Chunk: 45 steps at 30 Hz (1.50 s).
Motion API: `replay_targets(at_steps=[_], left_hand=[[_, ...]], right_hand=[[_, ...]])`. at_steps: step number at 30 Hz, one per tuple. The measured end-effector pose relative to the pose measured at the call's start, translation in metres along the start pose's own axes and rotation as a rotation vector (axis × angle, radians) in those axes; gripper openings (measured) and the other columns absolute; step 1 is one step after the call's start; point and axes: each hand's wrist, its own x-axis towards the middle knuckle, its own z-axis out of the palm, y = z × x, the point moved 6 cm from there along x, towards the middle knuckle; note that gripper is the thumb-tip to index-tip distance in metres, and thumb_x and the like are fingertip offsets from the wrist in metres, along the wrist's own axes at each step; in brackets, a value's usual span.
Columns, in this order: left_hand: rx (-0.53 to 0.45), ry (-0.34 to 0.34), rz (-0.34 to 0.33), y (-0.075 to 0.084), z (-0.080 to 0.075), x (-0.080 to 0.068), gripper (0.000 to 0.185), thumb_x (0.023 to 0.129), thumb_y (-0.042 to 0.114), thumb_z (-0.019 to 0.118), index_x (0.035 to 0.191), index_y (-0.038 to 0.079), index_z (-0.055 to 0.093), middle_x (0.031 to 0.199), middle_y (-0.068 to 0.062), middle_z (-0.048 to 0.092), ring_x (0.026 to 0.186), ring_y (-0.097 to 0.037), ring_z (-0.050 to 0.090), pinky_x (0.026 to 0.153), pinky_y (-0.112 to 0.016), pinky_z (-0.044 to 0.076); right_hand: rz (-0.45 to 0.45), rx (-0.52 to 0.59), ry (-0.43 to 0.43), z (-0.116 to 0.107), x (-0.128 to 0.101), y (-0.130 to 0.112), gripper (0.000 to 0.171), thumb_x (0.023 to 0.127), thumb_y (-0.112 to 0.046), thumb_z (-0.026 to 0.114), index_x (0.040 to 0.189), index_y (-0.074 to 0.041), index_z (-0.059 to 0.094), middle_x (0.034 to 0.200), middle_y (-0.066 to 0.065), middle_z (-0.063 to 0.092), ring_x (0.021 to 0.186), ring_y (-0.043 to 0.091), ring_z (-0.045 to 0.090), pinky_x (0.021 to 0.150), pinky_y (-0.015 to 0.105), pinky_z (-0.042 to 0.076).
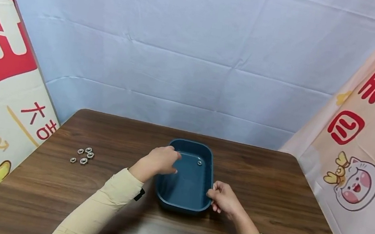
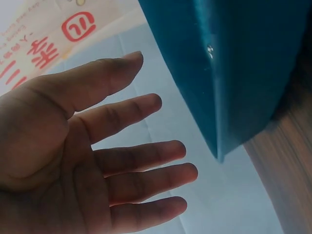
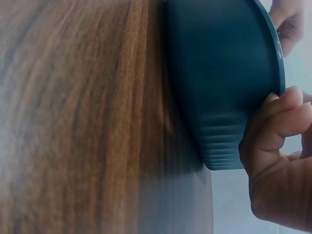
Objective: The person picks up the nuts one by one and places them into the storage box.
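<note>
Blue tray: near rim pinched by right hand; left hand held above, fingers released, empty. One nut inside. Risk: tray tipped by one-sided grip, nut slid away.

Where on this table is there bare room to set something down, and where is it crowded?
Bare wood lies right of the blue tray out to the table edge, behind the tray, and between the nuts and the left hand. Crowded: the tray's near corner, which the right hand holds, and the near edge under both sleeves.
</note>
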Motion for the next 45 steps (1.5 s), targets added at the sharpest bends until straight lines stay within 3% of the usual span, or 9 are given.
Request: replay_targets(at_steps=[8,15,23,32,45], left_hand=[[-0.062,0.016,0.005,-0.017,-0.004,-0.010,0.045,0.084,0.024,0.071,0.125,0.008,0.060,0.122,-0.012,0.055,0.111,-0.025,0.052,0.081,-0.037,0.049],[-0.035,0.064,0.010,-0.038,-0.009,-0.019,0.027,0.084,0.021,0.071,0.109,0.010,0.068,0.096,-0.004,0.060,0.093,-0.020,0.054,0.072,-0.034,0.049],[-0.042,0.053,-0.024,-0.063,-0.004,-0.030,0.039,0.083,0.023,0.072,0.115,0.004,0.065,0.110,-0.012,0.059,0.102,-0.027,0.056,0.079,-0.040,0.049],[-0.035,0.066,-0.042,-0.091,0.005,-0.042,0.041,0.083,0.023,0.072,0.117,0.002,0.063,0.111,-0.015,0.057,0.100,-0.030,0.056,0.078,-0.043,0.049],[-0.104,0.064,-0.168,-0.129,0.014,-0.060,0.044,0.082,0.023,0.072,0.119,0.000,0.062,0.119,-0.020,0.055,0.111,-0.038,0.050,0.086,-0.050,0.044]], right_hand=[[-0.009,0.000,-0.021,-0.001,-0.001,0.000,0.013,0.079,0.003,0.050,0.074,-0.004,0.040,0.048,0.003,0.045,0.036,0.009,0.043,0.034,0.020,0.034],[-0.008,0.024,-0.050,0.000,0.000,0.001,0.014,0.082,0.003,0.050,0.076,-0.004,0.039,0.050,0.004,0.045,0.037,0.010,0.043,0.034,0.021,0.035],[-0.009,0.022,-0.042,0.000,0.001,0.001,0.014,0.082,0.002,0.050,0.075,-0.004,0.041,0.049,0.004,0.045,0.036,0.010,0.044,0.034,0.020,0.035],[0.006,0.013,-0.018,0.000,0.000,0.002,0.014,0.080,0.004,0.051,0.074,-0.004,0.041,0.050,0.004,0.045,0.036,0.009,0.043,0.034,0.020,0.035],[0.000,0.018,-0.008,-0.001,0.002,0.001,0.013,0.080,0.003,0.051,0.074,-0.003,0.041,0.049,0.003,0.045,0.036,0.008,0.043,0.034,0.020,0.035]])
